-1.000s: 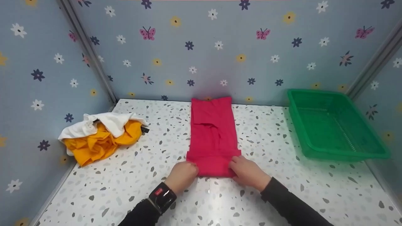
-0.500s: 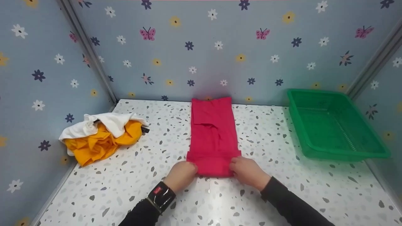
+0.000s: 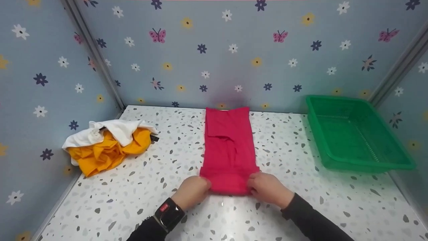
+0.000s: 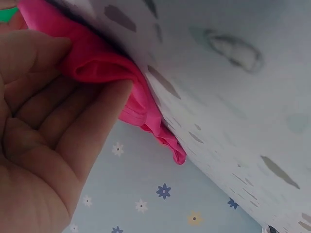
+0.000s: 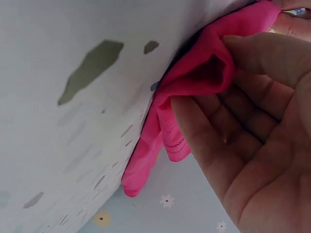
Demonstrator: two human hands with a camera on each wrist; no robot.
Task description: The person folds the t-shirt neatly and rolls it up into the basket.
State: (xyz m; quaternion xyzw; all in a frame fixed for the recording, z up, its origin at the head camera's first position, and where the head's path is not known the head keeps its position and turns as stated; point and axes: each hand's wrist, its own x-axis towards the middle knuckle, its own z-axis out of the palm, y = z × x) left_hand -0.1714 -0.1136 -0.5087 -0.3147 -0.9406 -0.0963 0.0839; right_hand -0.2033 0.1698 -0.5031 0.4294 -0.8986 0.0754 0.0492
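Note:
A red-pink garment (image 3: 230,154), folded into a long strip, lies on the speckled table with its near end turned up over itself. At the left corner of that turned-up end, my left hand (image 3: 193,191) pinches the fold. My right hand (image 3: 269,188) pinches the opposite corner. In the left wrist view, the thumb and fingers of my left hand (image 4: 53,111) close round the rolled cloth (image 4: 102,68). From the right wrist, the open loop of the fold (image 5: 194,73) shows between the thumb and fingers of my right hand (image 5: 252,126).
A heap of orange cloth (image 3: 100,154) and white cloth (image 3: 117,129) lies at the left wall. On the right stands a green plastic basket (image 3: 362,164). Flower-patterned walls (image 3: 230,73) close off the back and sides of the speckled table (image 3: 160,207).
Both hands have drawn slightly toward the body, and the garment has slid with them. Its far end has come a little away from the back wall.

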